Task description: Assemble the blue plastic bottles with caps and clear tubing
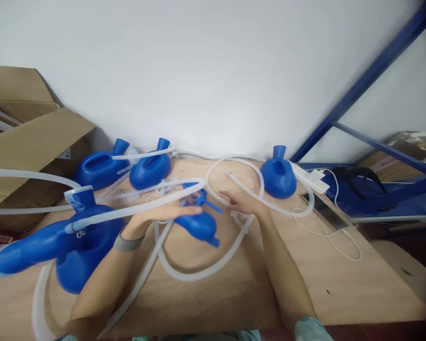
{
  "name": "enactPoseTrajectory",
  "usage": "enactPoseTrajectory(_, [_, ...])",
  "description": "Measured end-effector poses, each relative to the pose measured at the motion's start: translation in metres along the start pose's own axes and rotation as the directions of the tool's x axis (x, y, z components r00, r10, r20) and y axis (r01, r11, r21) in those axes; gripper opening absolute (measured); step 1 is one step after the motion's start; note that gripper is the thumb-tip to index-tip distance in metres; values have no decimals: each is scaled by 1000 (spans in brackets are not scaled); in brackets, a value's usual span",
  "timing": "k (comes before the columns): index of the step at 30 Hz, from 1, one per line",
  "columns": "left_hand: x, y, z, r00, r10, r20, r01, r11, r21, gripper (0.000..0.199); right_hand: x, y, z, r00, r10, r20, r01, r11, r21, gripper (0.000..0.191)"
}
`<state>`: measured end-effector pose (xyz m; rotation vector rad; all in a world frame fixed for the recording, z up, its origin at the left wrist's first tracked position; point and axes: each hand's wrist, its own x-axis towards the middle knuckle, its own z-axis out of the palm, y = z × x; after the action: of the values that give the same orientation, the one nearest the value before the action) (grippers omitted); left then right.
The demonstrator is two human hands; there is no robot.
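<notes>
Near the middle of the table, my left hand (175, 208), with a grey band on its wrist, is wrapped round part of a small blue plastic piece (199, 225) that has a thin blue stem. My right hand (243, 201) reaches over the table to its right, fingers apart, beside a clear white tube (206, 273) that loops across the wood. Left of my left forearm is a large blue bottle (76, 265) with a long blue part (31, 246) and tubing on it.
Blue bottles (151, 170) (279, 177) stand along the wall, with another blue bottle (95, 170) at the left. An open cardboard box (31, 142) is far left. A phone (324, 210), cables and a power strip (314, 180) lie right, beside a blue metal frame (369, 78).
</notes>
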<state>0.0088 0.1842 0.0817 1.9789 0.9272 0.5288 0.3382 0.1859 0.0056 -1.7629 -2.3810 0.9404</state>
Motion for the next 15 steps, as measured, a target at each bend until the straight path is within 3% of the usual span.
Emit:
enactPoseTrajectory(2, [1,4,9,971,-17,238,8,999,39,59,-6,-1,-8,999,-33,-14,34,999,35,71])
enactPoseTrajectory(4, [3,8,16,894,-11,449,-9,999,44,64,-14,-1,-17,998,-49,-31,51,995,91,69])
enactPoseTrajectory(6, [6,9,24,837,4,547,-20,1000,23,69,-21,-1,-24,998,-37,-45,43,990,138,70])
enactPoseTrajectory(10, [17,-2,43,876,-13,482,43,998,-52,78,-24,-1,-27,999,-10,-31,14,989,149,71])
enactPoseTrajectory(15, [26,-25,72,933,-43,357,122,972,-202,75,-16,-2,-20,996,-69,-56,79,977,199,71])
